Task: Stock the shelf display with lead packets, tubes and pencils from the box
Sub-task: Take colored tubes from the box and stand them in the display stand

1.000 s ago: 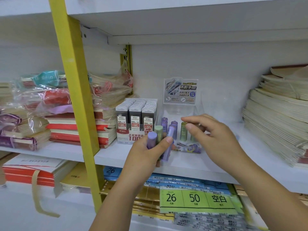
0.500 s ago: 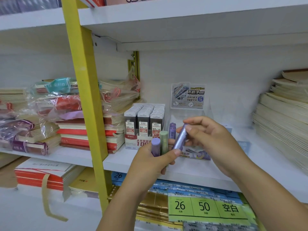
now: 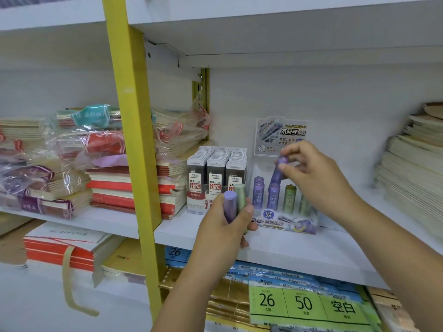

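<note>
Purple lead tube (image 3: 278,172), pinched near its cap between the thumb and fingertips of a person's right hand (image 3: 318,180), hangs tilted over a clear display stand (image 3: 287,224) on a white shelf (image 3: 299,250), its lower end close above one of the standing tubes (image 3: 289,198); two purple and two green ones line the stand's front, upright. The left hand (image 3: 223,231), in front of the shelf edge, curls round two more tubes, a purple spare (image 3: 230,207) and a green spare (image 3: 240,196), both upright. A tray of grey lead packets (image 3: 215,168) sits just left of the stand, beside stacked red notebooks (image 3: 124,188) and a yellow upright (image 3: 134,140)
</note>
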A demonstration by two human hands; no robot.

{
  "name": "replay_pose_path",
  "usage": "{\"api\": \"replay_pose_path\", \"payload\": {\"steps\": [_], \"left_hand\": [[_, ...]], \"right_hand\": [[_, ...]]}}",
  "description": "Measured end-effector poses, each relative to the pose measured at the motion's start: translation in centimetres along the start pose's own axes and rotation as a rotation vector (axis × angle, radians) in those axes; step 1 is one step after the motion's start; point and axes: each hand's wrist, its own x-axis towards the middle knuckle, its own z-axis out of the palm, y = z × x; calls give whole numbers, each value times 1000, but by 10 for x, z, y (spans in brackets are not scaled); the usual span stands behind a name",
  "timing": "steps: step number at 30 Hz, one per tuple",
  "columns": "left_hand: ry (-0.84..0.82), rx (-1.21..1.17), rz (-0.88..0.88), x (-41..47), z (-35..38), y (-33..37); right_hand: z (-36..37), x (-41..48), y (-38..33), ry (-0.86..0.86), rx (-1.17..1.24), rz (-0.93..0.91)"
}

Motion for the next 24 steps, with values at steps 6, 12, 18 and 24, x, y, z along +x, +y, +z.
{"api": "replay_pose_path", "payload": {"steps": [6, 12, 18, 24], "left_hand": [[-21, 29, -6, 1, 2, 1], [-21, 23, -14, 2, -1, 1], [-22, 39, -17, 3, -2, -2], [-26, 31, -18, 4, -2, -2]], "right_hand": [[-2, 12, -4, -215, -186, 36], [-7, 16, -11, -243, -136, 40], [-12, 22, -13, -250, -245, 12], [-20, 23, -16, -289, -308, -11]]}}
